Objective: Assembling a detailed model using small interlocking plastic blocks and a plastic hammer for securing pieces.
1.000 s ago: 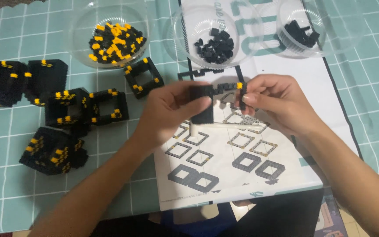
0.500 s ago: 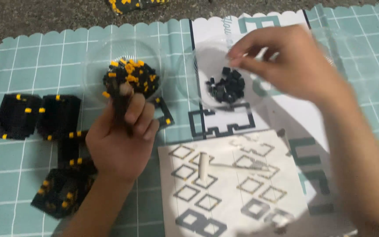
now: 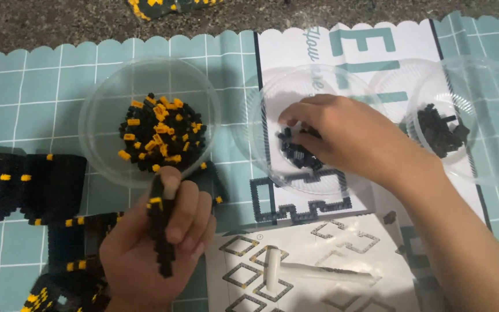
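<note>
My left hand (image 3: 160,245) is closed around a narrow black brick piece with a yellow stud (image 3: 160,228), held upright near the front of a clear bowl (image 3: 102,98) of black and yellow bricks (image 3: 160,136). My right hand (image 3: 347,136) reaches into the middle clear bowl (image 3: 261,98), fingertips down among small black bricks (image 3: 295,153); whether it grips one is hidden. A third clear bowl (image 3: 495,86) at the right holds more black bricks (image 3: 440,130).
Built black blocks with yellow studs (image 3: 30,185) lie at the left on a teal grid mat (image 3: 24,92). An instruction sheet (image 3: 342,248) with a white tool (image 3: 301,268) lies at the front. A flat black frame piece (image 3: 295,205) rests beside it.
The view has tilted and closed in. My right hand has dropped from above into the middle bowl of black bricks. My left hand still holds the black piece near the yellow-and-black bowl.
</note>
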